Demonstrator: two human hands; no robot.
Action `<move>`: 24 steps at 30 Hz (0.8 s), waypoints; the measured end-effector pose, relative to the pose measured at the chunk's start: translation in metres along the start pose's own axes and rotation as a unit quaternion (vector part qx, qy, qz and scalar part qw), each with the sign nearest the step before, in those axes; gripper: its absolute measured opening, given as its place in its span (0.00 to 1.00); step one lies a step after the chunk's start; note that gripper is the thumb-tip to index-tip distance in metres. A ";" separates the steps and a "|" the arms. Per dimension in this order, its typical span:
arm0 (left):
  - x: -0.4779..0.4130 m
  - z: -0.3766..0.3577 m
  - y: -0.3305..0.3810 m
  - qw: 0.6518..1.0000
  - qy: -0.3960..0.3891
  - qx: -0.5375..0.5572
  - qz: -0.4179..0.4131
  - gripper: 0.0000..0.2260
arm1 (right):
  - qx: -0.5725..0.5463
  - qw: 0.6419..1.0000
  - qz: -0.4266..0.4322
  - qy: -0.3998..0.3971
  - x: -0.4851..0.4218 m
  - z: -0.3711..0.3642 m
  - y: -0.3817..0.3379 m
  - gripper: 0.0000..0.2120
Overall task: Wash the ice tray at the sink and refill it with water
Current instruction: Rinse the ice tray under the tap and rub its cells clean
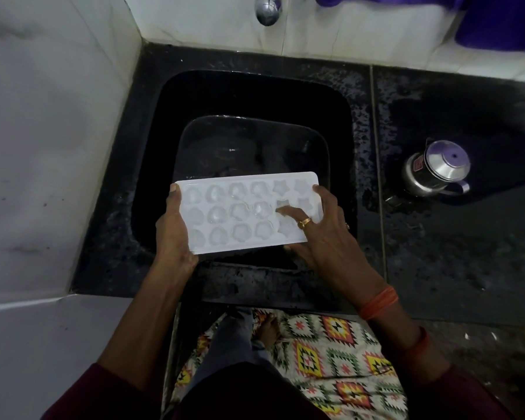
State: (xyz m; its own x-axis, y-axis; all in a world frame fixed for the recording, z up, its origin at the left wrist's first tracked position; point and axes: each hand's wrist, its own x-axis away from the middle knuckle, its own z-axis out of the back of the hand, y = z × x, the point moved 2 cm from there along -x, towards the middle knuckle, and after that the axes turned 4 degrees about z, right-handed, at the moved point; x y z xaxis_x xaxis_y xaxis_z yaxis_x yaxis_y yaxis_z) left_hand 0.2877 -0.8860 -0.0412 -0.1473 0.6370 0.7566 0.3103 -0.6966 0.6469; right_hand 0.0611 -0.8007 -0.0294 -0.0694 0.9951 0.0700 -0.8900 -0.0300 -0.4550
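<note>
Black speckled counter [437, 253] frames a dark sink [255, 92] below the ice tray [240, 213].

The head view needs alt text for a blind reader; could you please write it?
A white ice tray is held over a black sink: left hand grips its left end, right hand presses a finger into a cell.
</note>
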 end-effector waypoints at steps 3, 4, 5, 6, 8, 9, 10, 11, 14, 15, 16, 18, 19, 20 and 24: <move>-0.001 0.001 -0.001 1.000 -0.004 -0.001 0.002 0.22 | -0.003 1.000 0.001 -0.010 -0.001 0.004 0.000 0.30; 0.000 0.001 -0.001 1.000 -0.005 -0.002 0.002 0.21 | 0.000 1.000 0.001 -0.015 0.000 0.005 0.000 0.30; 0.000 0.001 -0.001 1.000 -0.005 -0.004 0.003 0.21 | 0.003 1.000 0.001 -0.018 0.000 0.005 0.000 0.30; 0.000 0.001 -0.001 1.000 -0.003 -0.006 0.004 0.20 | 0.005 1.000 0.003 -0.019 0.000 0.005 0.000 0.30; 0.000 0.000 -0.001 1.000 -0.002 -0.008 0.003 0.21 | 0.011 1.000 0.008 -0.014 0.000 0.005 0.000 0.30; -0.001 0.000 -0.001 1.000 -0.002 -0.009 0.003 0.21 | 0.013 1.000 0.012 -0.011 -0.001 0.004 0.000 0.29; -0.001 -0.001 -0.001 1.000 -0.001 -0.011 0.000 0.21 | 0.015 1.000 0.018 -0.008 -0.001 0.004 0.000 0.28; -0.002 -0.001 -0.001 1.000 -0.001 -0.014 -0.003 0.22 | 0.018 1.000 0.023 -0.006 -0.002 0.004 -0.001 0.28; -0.003 -0.003 -0.001 1.000 -0.006 -0.015 -0.006 0.22 | 0.012 1.000 0.013 -0.023 -0.005 0.006 -0.003 0.29; -0.004 -0.003 -0.002 1.000 -0.007 -0.012 -0.003 0.21 | 0.008 1.000 0.007 -0.027 -0.005 0.007 -0.003 0.30; -0.004 -0.003 -0.002 1.000 -0.008 -0.009 -0.001 0.21 | 0.006 1.000 0.004 -0.027 -0.006 0.009 -0.004 0.30; -0.005 -0.002 -0.001 1.000 -0.008 -0.006 0.005 0.20 | 0.008 1.000 0.009 -0.023 -0.006 0.011 -0.004 0.32; -0.005 -0.001 -0.001 1.000 -0.010 -0.004 0.007 0.20 | 0.010 1.000 0.012 -0.021 -0.006 0.012 -0.004 0.33; -0.005 0.000 -0.001 1.000 -0.012 -0.004 0.010 0.20 | 0.014 1.000 0.016 -0.021 -0.007 0.013 -0.005 0.33; -0.005 0.002 -0.001 1.000 -0.023 -0.009 0.012 0.21 | 0.051 0.998 0.017 -0.035 -0.010 0.017 -0.008 0.31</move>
State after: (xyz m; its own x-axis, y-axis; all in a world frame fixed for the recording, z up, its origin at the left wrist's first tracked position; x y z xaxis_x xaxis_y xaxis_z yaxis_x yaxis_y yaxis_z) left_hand 0.2905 -0.8878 -0.0460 -0.0961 0.6346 0.7669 0.2962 -0.7173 0.6306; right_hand 0.0614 -0.8123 -0.0118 -0.1278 0.9845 0.1198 -0.9277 -0.0759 -0.3656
